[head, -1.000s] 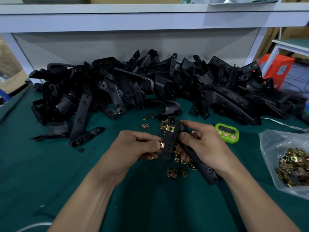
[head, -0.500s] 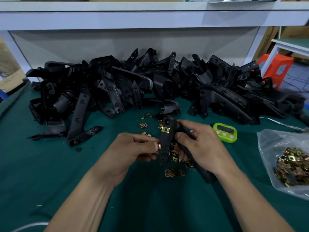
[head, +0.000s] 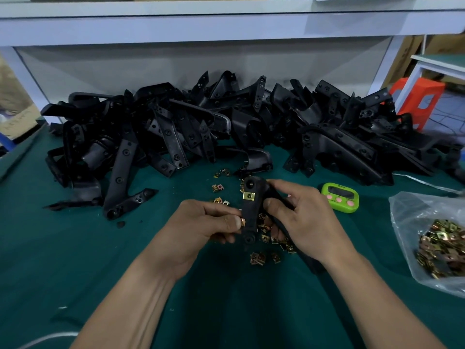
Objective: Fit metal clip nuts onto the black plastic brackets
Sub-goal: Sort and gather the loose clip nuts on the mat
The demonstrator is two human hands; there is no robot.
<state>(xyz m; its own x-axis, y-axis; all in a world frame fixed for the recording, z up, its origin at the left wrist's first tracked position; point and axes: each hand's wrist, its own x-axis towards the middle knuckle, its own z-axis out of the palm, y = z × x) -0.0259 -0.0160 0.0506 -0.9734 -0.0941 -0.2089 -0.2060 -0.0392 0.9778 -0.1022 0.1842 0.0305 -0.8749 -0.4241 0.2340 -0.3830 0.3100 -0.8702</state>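
Black plastic was what your right hand (head: 304, 220) grasped: one bracket (head: 249, 217), held roughly upright above the table. Your thumb lay against its right edge and your fingers curled round the part behind. One brass-coloured clip nut (head: 248, 196) sat on the bracket near its upper end, just below the top hole. Your left hand (head: 201, 227) pinched a second clip nut (head: 243, 222) between thumb and forefinger, against the bracket's left edge at about mid-length. Whether that nut was fully seated could not be told, since your thumb covered most of it.

Loose clip nuts (head: 259, 258) lay scattered on the green table covering (head: 75, 260) beneath and just beyond both hands, with a few strays (head: 218, 188) nearer the back. A large heap of black brackets (head: 176, 137) ran across the rear of the table from left to right, below a white shelf (head: 226, 23). A green timer (head: 339, 197) with pink buttons lay near your right hand, on its far right side and not touching it. A clear plastic bag (head: 402, 210) at the table's right edge held a mass of further clip nuts (head: 442, 248). An orange stool (head: 417, 99) stood beyond the table's right end.
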